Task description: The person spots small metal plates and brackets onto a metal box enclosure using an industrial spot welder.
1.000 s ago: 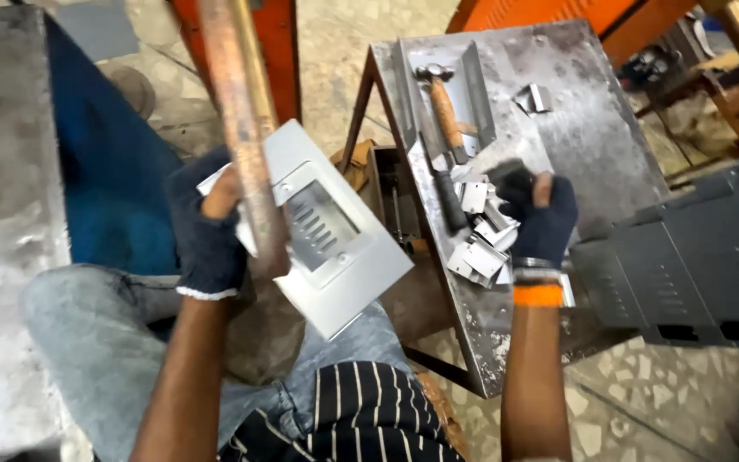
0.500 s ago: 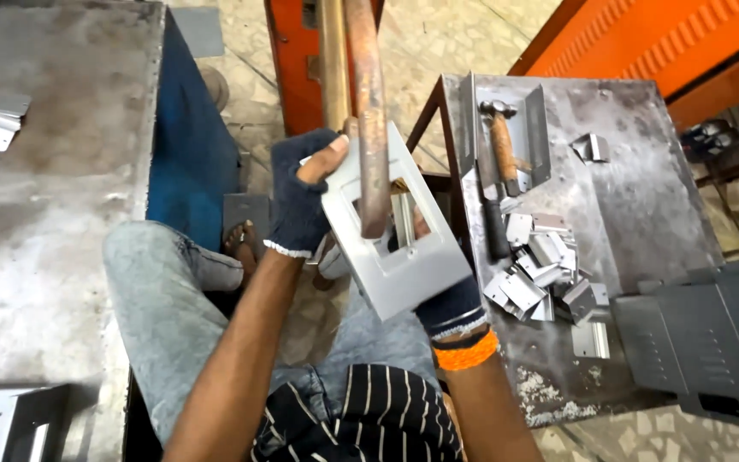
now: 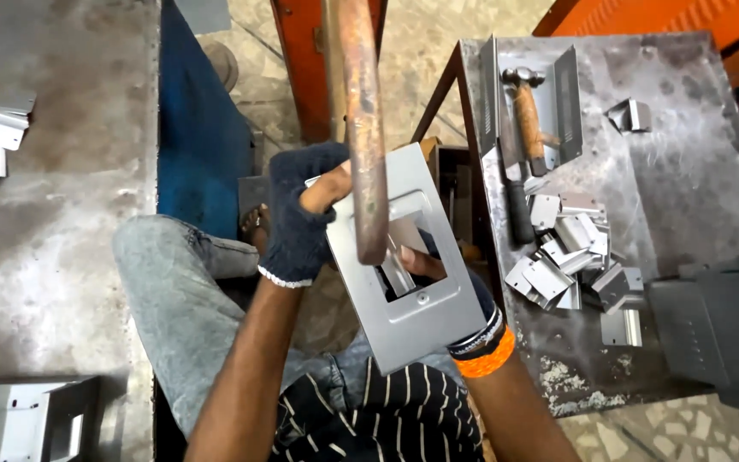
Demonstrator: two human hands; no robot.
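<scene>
Your left hand (image 3: 301, 214) grips the plate (image 3: 408, 282) top edge; right hand (image 3: 438, 269) holds it from beneath. Rod (image 3: 363, 128) crosses its long axis, pointing toward you.

No packages, signs or screens showed anywhere in the head view. No labels showed either: the metal parts on both counters were bare and grey, and nothing carried a sticker or a printed panel.
</scene>
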